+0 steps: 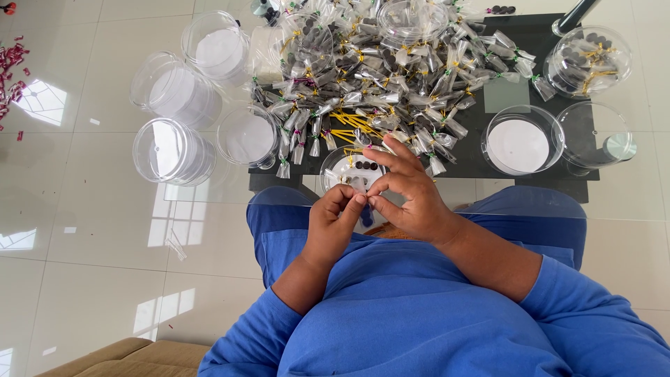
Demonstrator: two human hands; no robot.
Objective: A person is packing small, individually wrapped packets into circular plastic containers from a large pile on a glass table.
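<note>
Left hand (333,222) and right hand (408,192) meet fingertip to fingertip — pinching something too small to tell.

Packets (391,77) heaped on table (520,42), tubs (174,150) left, hands (380,202) perhaps above bowl (352,171)

Whatever the hands (380,202) pinch between their fingertips is too small to tell. The top edge cuts off the farthest clear tub (412,17), and the heap of wrapped sweets (391,77) hides much of the worktop (544,49).

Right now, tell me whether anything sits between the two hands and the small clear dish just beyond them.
Nothing visible does. The left hand and right hand meet fingertip to fingertip directly in front of the small clear dish, with the right fingers overlapping its rim. The pile of wrapped packets lies farther back.
</note>
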